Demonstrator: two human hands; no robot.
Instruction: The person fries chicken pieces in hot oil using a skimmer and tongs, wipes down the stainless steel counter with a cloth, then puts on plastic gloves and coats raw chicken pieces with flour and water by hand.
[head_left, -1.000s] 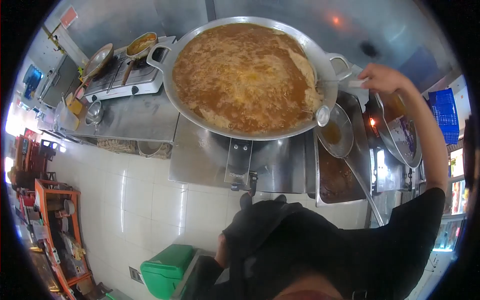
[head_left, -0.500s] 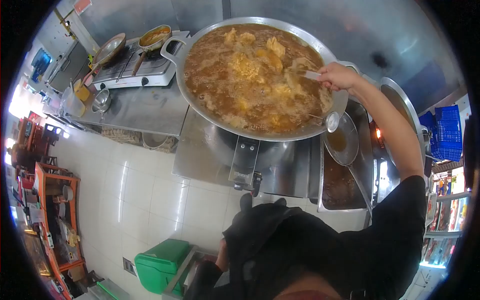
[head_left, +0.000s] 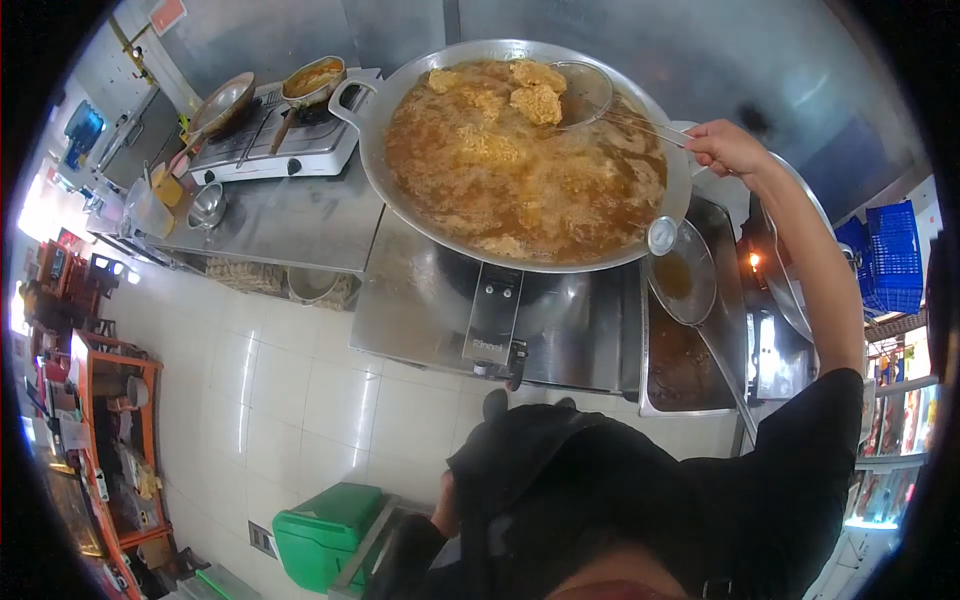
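My right hand (head_left: 730,150) is closed on the handle of a wire skimmer (head_left: 598,92), above the right rim of a large metal wok (head_left: 367,150). The skimmer's round mesh head is at the far side of the bubbling brown oil (head_left: 600,200). Beside the mesh, golden battered pieces (head_left: 537,103) stick out of the oil; what coats them looks crisp and lumpy. A dial thermometer (head_left: 662,236) sits at the wok's near right rim. My left hand (head_left: 446,508) hangs low by my dark clothing, its fingers mostly hidden.
A second strainer (head_left: 682,275) rests over a metal tray (head_left: 643,385) of brown liquid at right. A flame (head_left: 754,261) shows beyond it. At left stands a white two-burner stove (head_left: 270,165) with two pans. A green bin (head_left: 325,535) is low at left.
My right hand has moved up and to the right. The skimmer's mesh, earlier down in the oil, now shows at the far side next to the battered pieces. My left hand stays low.
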